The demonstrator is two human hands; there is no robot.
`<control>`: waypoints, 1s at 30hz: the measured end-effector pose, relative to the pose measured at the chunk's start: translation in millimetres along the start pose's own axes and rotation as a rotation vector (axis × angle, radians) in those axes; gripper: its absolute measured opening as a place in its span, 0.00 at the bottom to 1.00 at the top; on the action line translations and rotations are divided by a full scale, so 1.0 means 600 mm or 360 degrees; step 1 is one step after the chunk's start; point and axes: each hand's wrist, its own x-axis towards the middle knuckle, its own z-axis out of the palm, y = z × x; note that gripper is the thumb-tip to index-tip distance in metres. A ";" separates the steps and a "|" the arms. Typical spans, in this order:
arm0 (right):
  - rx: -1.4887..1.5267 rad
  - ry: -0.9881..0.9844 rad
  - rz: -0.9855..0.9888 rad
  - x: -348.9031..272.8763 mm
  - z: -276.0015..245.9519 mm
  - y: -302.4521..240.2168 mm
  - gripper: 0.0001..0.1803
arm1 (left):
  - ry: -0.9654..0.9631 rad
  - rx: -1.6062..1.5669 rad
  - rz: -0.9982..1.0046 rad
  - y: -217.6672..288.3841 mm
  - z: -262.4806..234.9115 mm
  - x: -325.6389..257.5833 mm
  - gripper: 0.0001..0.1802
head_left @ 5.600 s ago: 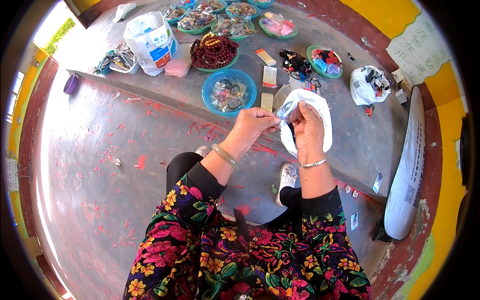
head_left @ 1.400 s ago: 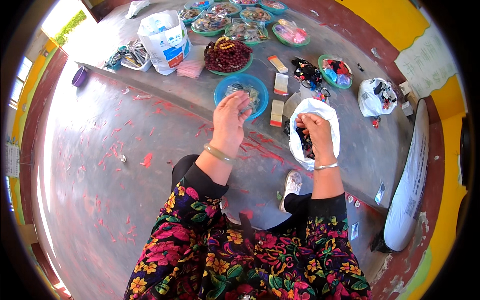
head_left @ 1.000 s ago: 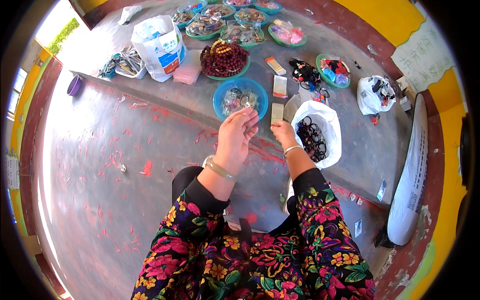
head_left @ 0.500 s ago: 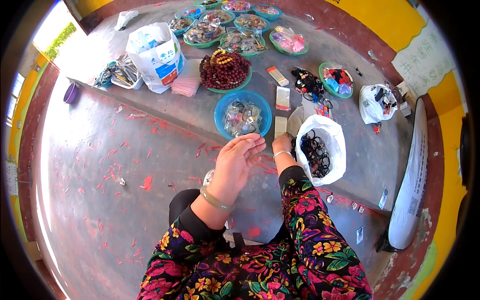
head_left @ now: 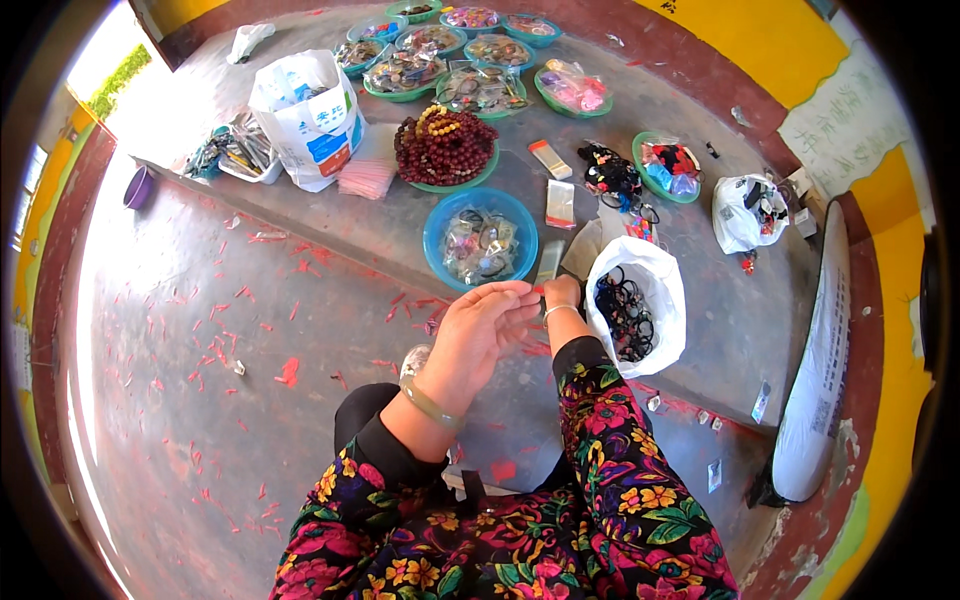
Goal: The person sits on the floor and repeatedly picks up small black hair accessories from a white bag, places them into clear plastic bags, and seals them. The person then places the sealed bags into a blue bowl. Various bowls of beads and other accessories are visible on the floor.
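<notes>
My left hand (head_left: 480, 335), with a bangle at its wrist, has thumb and fingers brought together in a pinch beside my right hand. A small red bit (head_left: 538, 290) shows between the two hands; I cannot make out what it belongs to. My right hand (head_left: 563, 292) is closed, its fingertips mostly hidden, just below a clear flat packet (head_left: 549, 260). Beyond my left hand stands a blue basin (head_left: 430, 250) of small clear-bagged items (head_left: 480, 245). Right of my right hand, an open white bag (head_left: 668, 300) holds many black hair ties (head_left: 625, 315).
Dark red bead strings (head_left: 445, 150) fill a green tray, with more bowls of bagged trinkets (head_left: 405, 70) behind. A printed white bag (head_left: 310, 120) stands at the left. Two small packs (head_left: 560, 204) lie ahead. Red scraps (head_left: 288, 372) litter the floor. A step edge crosses it.
My right hand has drawn back slightly toward me, and the left fingertips have come in close beside it. A red bit now shows between them. The view has shifted slightly.
</notes>
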 end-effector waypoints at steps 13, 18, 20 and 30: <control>0.2627 -0.0465 -0.0023 -0.209 -0.275 0.048 0.05 | 0.0190 0.0204 0.0363 -0.059 0.010 0.036 0.16; 0.2700 -0.0539 -0.0324 -0.350 -0.320 0.077 0.05 | -0.0124 0.0165 0.0210 -0.069 0.033 0.039 0.19; 0.2708 -0.0556 -0.0337 -0.369 -0.324 0.087 0.05 | -0.0400 0.0006 0.0050 -0.061 0.056 0.011 0.19; 0.2094 0.0011 -0.0663 -0.336 -0.355 0.149 0.13 | -0.0439 0.0140 0.0082 -0.127 0.072 0.044 0.14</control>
